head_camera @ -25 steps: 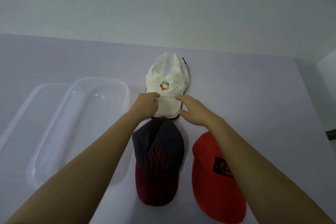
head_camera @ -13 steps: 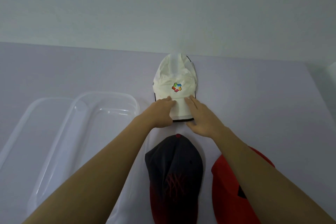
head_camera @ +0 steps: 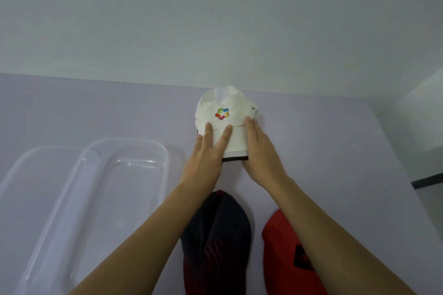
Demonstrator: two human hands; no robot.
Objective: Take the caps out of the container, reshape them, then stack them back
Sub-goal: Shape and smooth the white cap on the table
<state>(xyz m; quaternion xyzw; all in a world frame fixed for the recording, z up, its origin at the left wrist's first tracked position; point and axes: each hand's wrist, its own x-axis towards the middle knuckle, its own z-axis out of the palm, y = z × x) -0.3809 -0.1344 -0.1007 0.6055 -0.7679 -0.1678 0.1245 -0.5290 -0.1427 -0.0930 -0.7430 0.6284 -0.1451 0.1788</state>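
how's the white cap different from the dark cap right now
The white cap is cream with a multicolour logo and a black-edged brim; the dark cap is navy fading to red with a red emblem. The white cap lies farther away, and the left hand and right hand press flat along its brim; the dark cap lies nearer, untouched, partly hidden under the left forearm. Both rest on the table, outside the clear container.

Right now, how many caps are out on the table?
3: a white cap at the far side under both hands, a dark cap nearer, a red cap to its right. None seems hidden.
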